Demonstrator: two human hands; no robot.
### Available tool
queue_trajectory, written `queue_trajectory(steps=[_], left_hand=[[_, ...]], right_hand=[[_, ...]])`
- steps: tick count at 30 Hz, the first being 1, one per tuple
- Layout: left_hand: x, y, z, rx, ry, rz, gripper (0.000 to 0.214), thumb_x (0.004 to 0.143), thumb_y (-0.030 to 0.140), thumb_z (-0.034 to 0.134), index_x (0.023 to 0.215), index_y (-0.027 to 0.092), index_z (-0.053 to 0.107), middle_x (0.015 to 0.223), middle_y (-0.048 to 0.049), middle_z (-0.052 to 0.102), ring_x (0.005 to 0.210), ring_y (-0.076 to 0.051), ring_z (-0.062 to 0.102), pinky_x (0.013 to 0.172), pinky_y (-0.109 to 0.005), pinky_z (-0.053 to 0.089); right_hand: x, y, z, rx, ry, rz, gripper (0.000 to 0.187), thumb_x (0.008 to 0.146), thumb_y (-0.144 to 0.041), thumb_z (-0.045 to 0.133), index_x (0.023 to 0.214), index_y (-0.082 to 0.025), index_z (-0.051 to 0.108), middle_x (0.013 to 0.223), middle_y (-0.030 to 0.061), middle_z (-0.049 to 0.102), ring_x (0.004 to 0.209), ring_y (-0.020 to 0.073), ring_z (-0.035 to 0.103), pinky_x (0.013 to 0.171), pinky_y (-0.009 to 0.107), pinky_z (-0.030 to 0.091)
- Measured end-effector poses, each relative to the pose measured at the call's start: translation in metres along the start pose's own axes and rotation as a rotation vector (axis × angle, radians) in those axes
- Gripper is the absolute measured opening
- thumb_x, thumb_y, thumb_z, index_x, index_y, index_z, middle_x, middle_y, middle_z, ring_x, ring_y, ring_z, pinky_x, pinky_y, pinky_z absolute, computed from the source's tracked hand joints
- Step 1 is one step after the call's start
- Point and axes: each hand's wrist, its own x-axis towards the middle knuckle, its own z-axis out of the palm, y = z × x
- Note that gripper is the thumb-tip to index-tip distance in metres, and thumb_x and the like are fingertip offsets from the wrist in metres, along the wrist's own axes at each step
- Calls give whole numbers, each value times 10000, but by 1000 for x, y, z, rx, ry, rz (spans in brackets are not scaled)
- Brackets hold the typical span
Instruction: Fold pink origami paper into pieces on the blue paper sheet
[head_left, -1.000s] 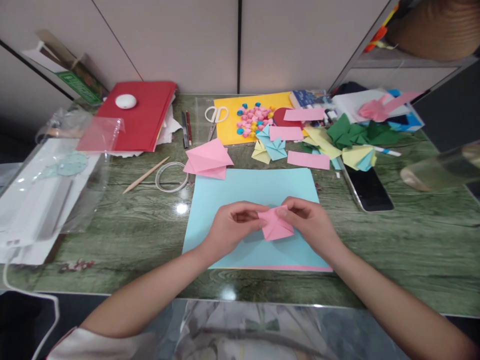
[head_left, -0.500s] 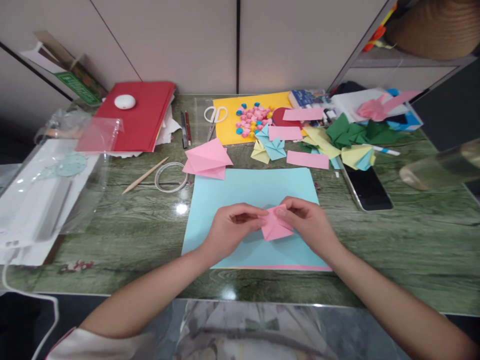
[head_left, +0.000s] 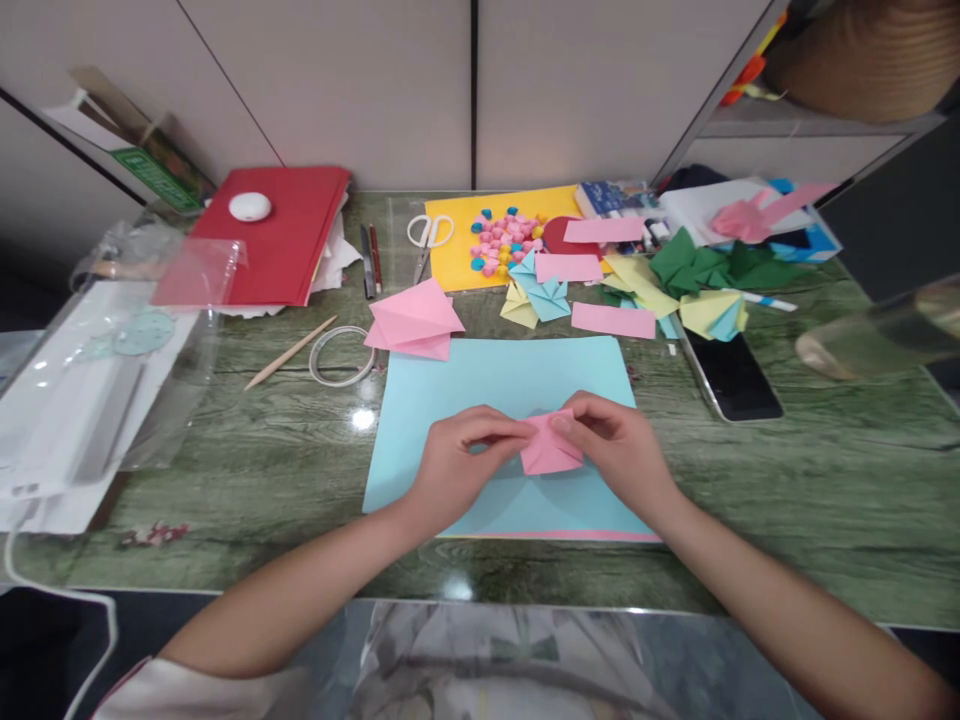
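Note:
A small folded pink paper piece point(head_left: 550, 450) is held just above a light blue sheet point(head_left: 450, 385) at the middle of the green table. My left hand point(head_left: 463, 462) pinches its left edge with curled fingers. My right hand point(head_left: 616, 447) grips its right side, thumb and fingers pressed on the paper. The two hands almost meet over the fold. Part of the pink piece is hidden under my fingers.
Behind the sheet lie a larger folded pink paper point(head_left: 415, 318), a tape ring point(head_left: 341, 354), a wooden stick point(head_left: 291, 351), scissors point(head_left: 428, 236) and a yellow sheet point(head_left: 454, 260) with small coloured pieces. A phone point(head_left: 733, 372) lies right, a red folder point(head_left: 289, 234) back left, plastic bags point(head_left: 90, 385) left.
My hands have drawn slightly closer together and the pink piece looks a little more folded in. Everything else on the table stays put.

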Motion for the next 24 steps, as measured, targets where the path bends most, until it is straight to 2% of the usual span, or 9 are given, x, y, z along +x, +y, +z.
queue_trajectory(steps=[6,9,14,19,24], left_hand=[[0,2,2,3,14,-48,116,742,174,671,833,210,734,810,-29,669,764,-130,605,666,-221,486],[-1,1,4,-35,-1,-70,176,722,168,688,890,207,725,832,-20,643,715,-101,607,672,-208,509],[-3,-3,4,-100,-48,-89,268,693,178,718,958,213,705,895,-15,605,672,-80,617,665,-204,532],[-2,-4,4,-112,-49,-85,282,696,160,709,973,211,697,890,-11,583,676,-82,629,678,-207,538],[-1,-3,4,-124,-58,-74,311,691,132,711,984,233,688,902,8,558,678,-64,633,680,-183,535]], right_hand=[[-2,-2,-2,-68,28,-122,240,847,-315,529,640,-198,560,646,-8,507,640,135,466,617,276,360],[-3,-2,-2,-70,38,-157,230,852,-299,529,648,-196,560,677,2,522,668,143,476,639,283,360],[-3,-2,-2,-62,65,-115,266,868,-329,497,637,-198,515,633,-19,444,619,131,418,604,276,335],[0,-3,-3,-46,-52,-70,257,822,-356,553,630,-193,506,628,-26,443,632,130,422,605,267,331],[1,0,-3,-31,-78,-10,261,780,-376,608,619,-183,537,606,-27,446,628,127,415,608,264,339]])
